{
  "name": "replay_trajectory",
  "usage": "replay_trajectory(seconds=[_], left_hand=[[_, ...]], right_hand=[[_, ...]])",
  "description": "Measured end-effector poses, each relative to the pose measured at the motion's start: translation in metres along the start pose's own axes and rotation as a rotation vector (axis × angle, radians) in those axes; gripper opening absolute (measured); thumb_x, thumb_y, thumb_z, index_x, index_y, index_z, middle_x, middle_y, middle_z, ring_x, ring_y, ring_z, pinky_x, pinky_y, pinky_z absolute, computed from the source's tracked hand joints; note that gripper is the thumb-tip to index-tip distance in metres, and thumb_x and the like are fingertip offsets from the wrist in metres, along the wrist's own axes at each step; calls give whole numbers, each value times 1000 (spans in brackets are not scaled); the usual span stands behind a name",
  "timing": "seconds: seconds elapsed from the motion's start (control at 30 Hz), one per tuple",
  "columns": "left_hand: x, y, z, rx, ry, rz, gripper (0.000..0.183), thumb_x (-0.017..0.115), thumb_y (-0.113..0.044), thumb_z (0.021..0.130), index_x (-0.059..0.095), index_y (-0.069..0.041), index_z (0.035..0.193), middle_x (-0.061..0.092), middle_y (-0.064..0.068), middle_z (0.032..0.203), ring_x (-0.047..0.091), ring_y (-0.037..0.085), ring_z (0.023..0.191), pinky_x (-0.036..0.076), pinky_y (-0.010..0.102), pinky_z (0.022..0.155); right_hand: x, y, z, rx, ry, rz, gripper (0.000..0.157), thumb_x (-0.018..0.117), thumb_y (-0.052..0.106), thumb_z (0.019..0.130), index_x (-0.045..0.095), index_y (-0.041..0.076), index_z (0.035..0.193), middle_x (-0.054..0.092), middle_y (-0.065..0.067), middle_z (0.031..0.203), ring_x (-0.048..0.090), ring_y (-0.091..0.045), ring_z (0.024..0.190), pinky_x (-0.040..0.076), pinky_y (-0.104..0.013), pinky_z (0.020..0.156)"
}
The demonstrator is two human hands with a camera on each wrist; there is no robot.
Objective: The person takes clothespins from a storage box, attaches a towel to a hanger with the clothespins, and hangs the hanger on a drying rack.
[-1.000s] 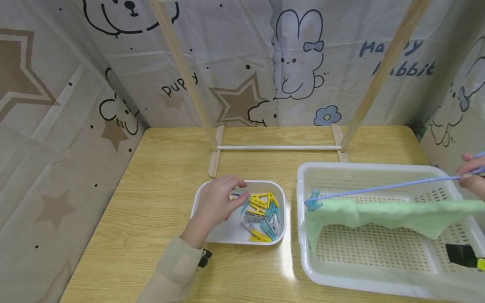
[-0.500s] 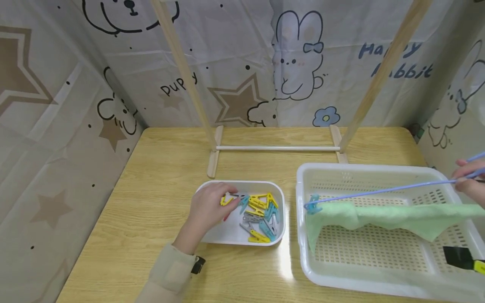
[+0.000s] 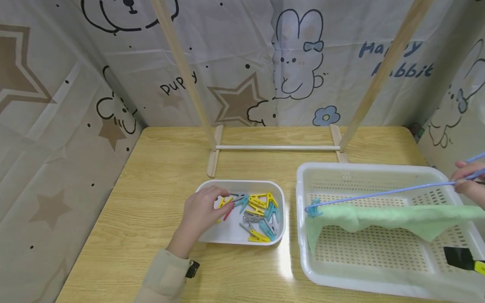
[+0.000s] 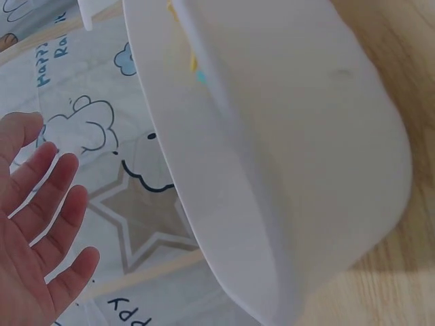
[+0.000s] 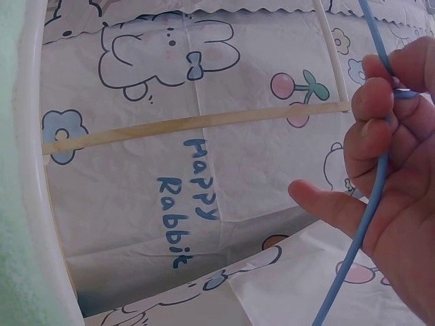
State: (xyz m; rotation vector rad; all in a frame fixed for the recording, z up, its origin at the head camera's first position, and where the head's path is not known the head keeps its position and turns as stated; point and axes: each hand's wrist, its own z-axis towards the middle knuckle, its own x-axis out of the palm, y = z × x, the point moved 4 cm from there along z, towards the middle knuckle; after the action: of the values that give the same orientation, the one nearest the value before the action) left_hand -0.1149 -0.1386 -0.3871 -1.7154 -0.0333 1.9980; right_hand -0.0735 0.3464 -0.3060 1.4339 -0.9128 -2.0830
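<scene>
My left hand (image 3: 201, 212) hovers over the left side of a white tray (image 3: 242, 243) of yellow, blue, grey and red clothespins (image 3: 257, 210). In the left wrist view its fingers (image 4: 61, 234) are spread and loosely bent, with nothing between them. At the right edge my right hand (image 3: 469, 181) grips a blue hanger (image 3: 398, 191); the right wrist view shows fingers (image 5: 374, 136) curled round its wire. A pale green cloth (image 3: 379, 214) hangs along the hanger's lower bar. One blue clothespin (image 3: 313, 208) clips the cloth near the hanger's left corner. The hanger's hook is out of view.
A white perforated basket (image 3: 308, 265) stands under the cloth, with a black and yellow item (image 3: 459, 258) at its right. Behind the tray rises a wooden rack (image 3: 182, 63) with a white crossbar (image 3: 278, 147). Patterned curtains (image 3: 242, 63) enclose the table (image 3: 151, 181).
My left hand has moved left over the tray, uncovering yellow and red clothespins. The right hand and the hanger shifted slightly left and down early on, then stayed nearly still.
</scene>
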Motion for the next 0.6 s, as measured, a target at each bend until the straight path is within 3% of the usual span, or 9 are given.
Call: replay_trajectory(seconds=[0.27, 0.6], left_hand=[[3, 8, -8, -62, 49, 48, 22, 71, -33, 73, 67, -20, 91, 64, -8, 91, 55, 10, 75, 44, 34, 63], [3, 17, -18, -69, 57, 90, 23, 73, -29, 70, 67, -17, 89, 64, -5, 85, 58, 14, 73, 44, 33, 60]], right_hand=[[2, -3, -2, 8, 6, -40, 7, 45, -4, 79, 52, -5, 80, 41, 39, 77, 31, 15, 107, 21, -32, 103], [3, -17, -4, 22, 0, -19, 8, 46, -3, 80, 53, -5, 84, 43, 33, 86, 33, 12, 108, 22, -32, 103]])
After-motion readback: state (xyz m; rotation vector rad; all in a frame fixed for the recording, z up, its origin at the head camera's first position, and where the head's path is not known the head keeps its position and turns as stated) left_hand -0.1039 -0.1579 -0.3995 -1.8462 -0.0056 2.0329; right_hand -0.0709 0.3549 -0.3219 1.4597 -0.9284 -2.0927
